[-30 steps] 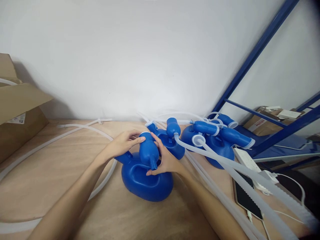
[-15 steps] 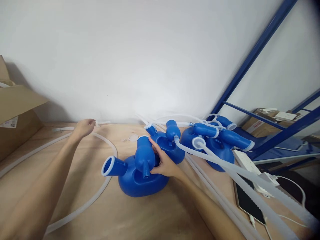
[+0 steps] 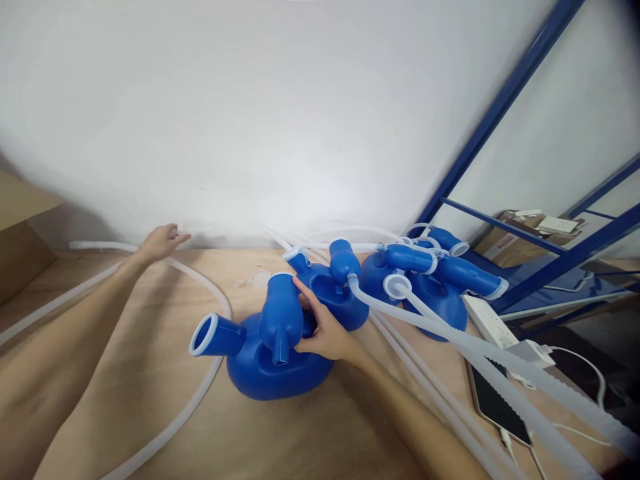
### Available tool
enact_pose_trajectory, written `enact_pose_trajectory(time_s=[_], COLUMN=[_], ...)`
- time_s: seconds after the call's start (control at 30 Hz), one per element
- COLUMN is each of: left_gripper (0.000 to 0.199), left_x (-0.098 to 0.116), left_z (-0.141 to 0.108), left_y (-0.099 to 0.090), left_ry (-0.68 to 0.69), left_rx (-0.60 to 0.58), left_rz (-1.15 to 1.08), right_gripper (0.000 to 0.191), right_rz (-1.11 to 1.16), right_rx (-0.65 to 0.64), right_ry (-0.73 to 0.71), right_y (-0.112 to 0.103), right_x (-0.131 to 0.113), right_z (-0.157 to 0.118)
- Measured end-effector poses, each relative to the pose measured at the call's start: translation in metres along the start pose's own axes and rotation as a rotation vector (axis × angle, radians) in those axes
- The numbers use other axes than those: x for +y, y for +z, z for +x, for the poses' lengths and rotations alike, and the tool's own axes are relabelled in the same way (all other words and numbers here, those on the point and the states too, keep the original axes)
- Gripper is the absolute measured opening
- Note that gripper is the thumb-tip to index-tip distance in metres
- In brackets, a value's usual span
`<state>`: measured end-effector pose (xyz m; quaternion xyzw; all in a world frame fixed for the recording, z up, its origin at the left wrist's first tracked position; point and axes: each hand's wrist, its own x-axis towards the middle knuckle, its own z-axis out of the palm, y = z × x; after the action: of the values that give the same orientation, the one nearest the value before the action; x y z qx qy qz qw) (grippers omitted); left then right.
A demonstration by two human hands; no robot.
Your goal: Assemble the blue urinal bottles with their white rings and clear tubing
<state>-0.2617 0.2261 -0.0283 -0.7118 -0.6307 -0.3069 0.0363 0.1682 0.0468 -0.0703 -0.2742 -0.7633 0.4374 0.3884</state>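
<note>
A blue plastic urinal bottle (image 3: 280, 377) stands on the wooden table, its side neck with a white rim pointing left. On top sits a blue bulb-shaped spout (image 3: 281, 317) with a nozzle facing me. My right hand (image 3: 327, 333) is closed round the right side of the bottle's upper part, thumb and index finger against the spout; the other fingers are hidden. Over the back left of the table, my left hand (image 3: 163, 241) pinches a small whitish plastic piece (image 3: 179, 228), blurred against the wall. Beneath that arm lies a clear hose (image 3: 213, 287).
Several similar blue bottles (image 3: 345, 303) with hoses crowd the right side. A loose white cap (image 3: 261, 278) lies near the wall. A power strip (image 3: 483, 323) and a phone (image 3: 500, 400) are at right, beside a blue metal frame (image 3: 500, 107). A cardboard box (image 3: 23, 260) stands left.
My left hand has lifted slightly and moved left, and the whitish piece near it has left the tabletop. My right hand keeps its hold on the bottle. The view has shifted slightly.
</note>
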Motion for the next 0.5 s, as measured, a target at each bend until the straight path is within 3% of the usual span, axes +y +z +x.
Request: enact_pose_trajectory(time_s=[0.07, 0.13, 0.27, 0.4, 0.47, 0.5], left_gripper=[0.120, 0.126, 0.112, 0.099, 0.092, 0.089], left_x=[0.007, 0.018, 0.051, 0.079, 0.088, 0.092], left_z=[0.001, 0.004, 0.012, 0.027, 0.040, 0.049], left_y=[-0.025, -0.059, -0.131, -0.182, -0.203, -0.215], left_ry=[0.012, 0.042, 0.034, -0.006, 0.047, 0.138], left_rx=[0.015, 0.054, 0.249, 0.282, 0.353, 0.396], left_rz=[0.023, 0.056, 0.131, 0.120, 0.095, 0.127], right_gripper=[0.113, 0.113, 0.108, 0.107, 0.107, 0.107], right_rz=[0.000, 0.004, 0.026, 0.021, 0.013, 0.011], right_rx=[0.000, 0.013, 0.023, 0.026, 0.027, 0.027], right_ry=[0.006, 0.007, -0.014, -0.028, -0.028, -0.029], right_y=[0.000, 0.001, 0.003, 0.003, 0.002, 0.002], right_x=[0.001, 0.001, -0.001, 0.001, 0.003, 0.004], right_z=[0.001, 0.001, 0.001, 0.002, 0.003, 0.003])
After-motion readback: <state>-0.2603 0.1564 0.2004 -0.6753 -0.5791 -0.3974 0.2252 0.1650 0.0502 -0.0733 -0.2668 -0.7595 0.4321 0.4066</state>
